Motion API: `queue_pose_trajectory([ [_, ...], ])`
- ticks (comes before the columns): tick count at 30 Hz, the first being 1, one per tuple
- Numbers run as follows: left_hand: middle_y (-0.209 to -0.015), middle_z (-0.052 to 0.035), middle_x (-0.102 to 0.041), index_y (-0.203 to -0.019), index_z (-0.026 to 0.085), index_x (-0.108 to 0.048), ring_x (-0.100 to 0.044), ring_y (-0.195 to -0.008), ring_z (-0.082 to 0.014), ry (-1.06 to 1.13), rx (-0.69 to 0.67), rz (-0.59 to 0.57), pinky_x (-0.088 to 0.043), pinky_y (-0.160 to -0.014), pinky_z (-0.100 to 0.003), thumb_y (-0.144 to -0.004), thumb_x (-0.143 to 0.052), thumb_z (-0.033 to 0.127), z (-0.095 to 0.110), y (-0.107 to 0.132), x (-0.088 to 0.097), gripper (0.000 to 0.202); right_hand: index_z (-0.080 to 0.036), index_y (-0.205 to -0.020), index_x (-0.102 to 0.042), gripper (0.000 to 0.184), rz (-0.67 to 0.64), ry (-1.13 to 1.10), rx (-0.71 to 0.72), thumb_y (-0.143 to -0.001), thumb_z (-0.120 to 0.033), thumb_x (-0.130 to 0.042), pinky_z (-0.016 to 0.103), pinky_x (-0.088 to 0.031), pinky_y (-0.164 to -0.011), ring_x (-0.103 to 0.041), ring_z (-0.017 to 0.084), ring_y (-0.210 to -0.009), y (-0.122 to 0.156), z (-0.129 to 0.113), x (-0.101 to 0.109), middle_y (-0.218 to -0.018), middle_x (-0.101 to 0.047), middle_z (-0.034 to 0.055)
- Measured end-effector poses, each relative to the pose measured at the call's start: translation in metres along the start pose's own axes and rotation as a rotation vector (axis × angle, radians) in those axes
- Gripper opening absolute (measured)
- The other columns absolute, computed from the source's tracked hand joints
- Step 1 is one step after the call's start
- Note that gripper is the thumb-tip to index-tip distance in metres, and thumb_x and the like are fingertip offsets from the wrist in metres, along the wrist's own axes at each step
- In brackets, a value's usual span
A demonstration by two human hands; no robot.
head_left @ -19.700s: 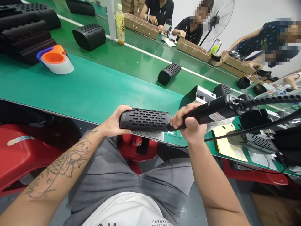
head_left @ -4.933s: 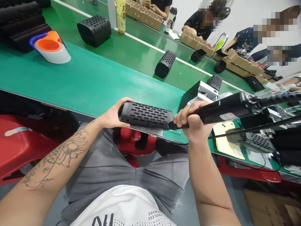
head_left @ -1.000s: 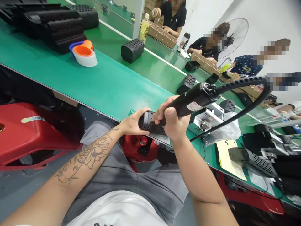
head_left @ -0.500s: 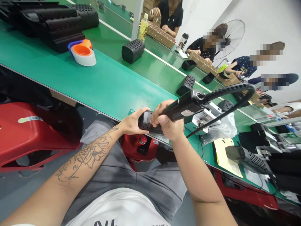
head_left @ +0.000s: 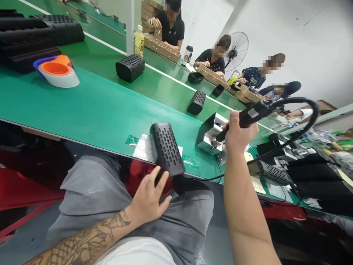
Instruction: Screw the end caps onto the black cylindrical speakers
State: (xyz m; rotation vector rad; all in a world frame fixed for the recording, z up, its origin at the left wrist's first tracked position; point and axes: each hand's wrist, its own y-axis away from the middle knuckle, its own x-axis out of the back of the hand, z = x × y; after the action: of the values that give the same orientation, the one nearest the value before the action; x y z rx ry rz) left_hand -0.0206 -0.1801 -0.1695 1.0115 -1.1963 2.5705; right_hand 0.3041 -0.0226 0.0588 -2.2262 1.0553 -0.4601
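A black perforated speaker shell (head_left: pixel 167 148) lies at the near edge of the green bench (head_left: pixel 96 110), partly on a shiny metal plate (head_left: pixel 143 147). My left hand (head_left: pixel 150 198) is below that near end, fingers spread, fingertips close to the shell and holding nothing. My right hand (head_left: pixel 239 134) is closed on a black electric screwdriver (head_left: pixel 249 115) with a thick coiled cable (head_left: pixel 300 121). Its tip points down toward a small metal box (head_left: pixel 208 134) on the bench.
More black shells (head_left: pixel 130 67) (head_left: pixel 196 102) sit on the belt, stacked ones at far left (head_left: pixel 33 33). An orange and white tape dispenser (head_left: pixel 56 71) stands left. Several people work at cardboard trays (head_left: pixel 162 48) across the line. Another shell (head_left: pixel 268 172) lies at right.
My left hand has let go of the shell, which now lies on the bench edge. My right hand has carried the screwdriver away to the right, over the metal box.
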Motion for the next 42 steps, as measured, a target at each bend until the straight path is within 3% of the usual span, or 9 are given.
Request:
queue_pose_trajectory([
  [3,-0.172,-0.0216,-0.081,-0.196,0.034,-0.055,-0.086,-0.146,-0.0419,0.098,-0.3,-0.147,-0.072,-0.127,-0.061,-0.103,-0.078,0.015,0.0,-0.041,0.008,0.097,-0.03,-0.095,-0.067,0.064,0.098,0.06,-0.04,-0.088,-0.084,-0.1,0.033,-0.053,-0.051,-0.065,0.018,-0.05,-0.018,0.045,0.02,-0.066,-0.064,-0.0098],
  [6,-0.19,-0.0125,-0.071,-0.186,0.044,-0.069,-0.067,-0.176,-0.0448,0.018,-0.403,-0.372,-0.048,-0.152,-0.068,-0.096,-0.085,0.015,-0.028,-0.126,0.025,0.096,-0.032,-0.091,-0.062,0.066,0.099,0.012,-0.075,-0.087,-0.089,-0.095,0.034,-0.053,-0.05,-0.062,0.019,-0.047,-0.013,0.069,0.029,-0.059,-0.061,-0.0104],
  [7,-0.192,-0.0135,-0.069,-0.187,0.042,-0.069,-0.062,-0.18,-0.0487,-0.011,-0.392,-0.474,-0.041,-0.155,-0.071,-0.091,-0.093,0.02,-0.039,-0.156,0.03,0.101,-0.032,-0.09,-0.062,0.066,0.098,-0.002,-0.075,-0.087,-0.09,-0.094,0.035,-0.053,-0.05,-0.062,0.02,-0.047,-0.01,0.071,0.031,-0.058,-0.06,-0.0103],
  [9,-0.177,-0.022,-0.078,-0.183,0.03,-0.073,-0.07,-0.166,-0.0547,-0.067,-0.346,-0.64,-0.045,-0.149,-0.072,-0.082,-0.108,0.044,-0.056,-0.203,0.036,0.107,-0.032,-0.092,-0.062,0.066,0.093,-0.018,-0.077,-0.087,-0.09,-0.094,0.037,-0.054,-0.05,-0.064,0.021,-0.047,-0.004,0.069,0.034,-0.058,-0.061,-0.0102],
  [11,-0.161,-0.0269,-0.083,-0.179,0.02,-0.075,-0.076,-0.15,-0.0549,-0.15,-0.265,-0.688,-0.05,-0.139,-0.068,-0.078,-0.112,0.062,-0.064,-0.229,0.036,0.115,-0.033,-0.095,-0.064,0.066,0.08,-0.03,-0.096,-0.086,-0.09,-0.096,0.038,-0.056,-0.05,-0.065,0.022,-0.047,0.003,0.058,0.037,-0.06,-0.061,-0.0109],
  [16,-0.151,-0.0273,-0.08,-0.186,0.016,-0.067,-0.072,-0.142,-0.054,-0.271,-0.122,-0.599,-0.045,-0.131,-0.062,-0.083,-0.108,0.061,-0.057,-0.229,0.028,0.12,-0.031,-0.099,-0.07,0.059,-0.052,-0.255,-0.11,-0.09,-0.079,-0.103,0.036,-0.059,-0.05,-0.061,0.018,-0.046,0.032,0.006,0.041,-0.062,-0.062,-0.0114],
  [22,-0.156,-0.0256,-0.08,-0.191,0.017,-0.061,-0.069,-0.148,-0.0518,-0.343,-0.084,-0.698,-0.041,-0.136,-0.06,-0.089,-0.101,0.056,-0.047,-0.233,0.035,0.117,-0.032,-0.1,-0.073,0.057,-0.315,-0.499,-0.078,-0.095,-0.079,-0.104,0.032,-0.059,-0.048,-0.059,0.015,-0.042,0.071,-0.04,0.02,-0.061,-0.06,-0.0115],
  [29,-0.164,-0.0254,-0.078,-0.196,0.019,-0.054,-0.068,-0.152,-0.0491,-0.421,-0.075,-0.761,-0.042,-0.134,-0.057,-0.097,-0.093,0.061,-0.036,-0.239,0.044,0.114,-0.03,-0.101,-0.072,0.056,-0.397,-0.542,-0.129,-0.096,-0.073,-0.107,0.03,-0.063,-0.053,-0.065,0.014,-0.047,0.079,-0.031,-0.008,-0.062,-0.066,-0.0112],
  [42,-0.163,-0.0278,-0.08,-0.194,0.017,-0.055,-0.07,-0.15,-0.0515,-0.401,-0.067,-0.761,-0.041,-0.134,-0.06,-0.095,-0.092,0.062,-0.037,-0.241,0.042,0.115,-0.029,-0.095,-0.068,0.059,-0.62,-0.567,-0.149,-0.092,-0.068,-0.112,0.029,-0.065,-0.054,-0.062,0.012,-0.045,0.079,-0.023,-0.01,-0.062,-0.068,-0.0119],
])
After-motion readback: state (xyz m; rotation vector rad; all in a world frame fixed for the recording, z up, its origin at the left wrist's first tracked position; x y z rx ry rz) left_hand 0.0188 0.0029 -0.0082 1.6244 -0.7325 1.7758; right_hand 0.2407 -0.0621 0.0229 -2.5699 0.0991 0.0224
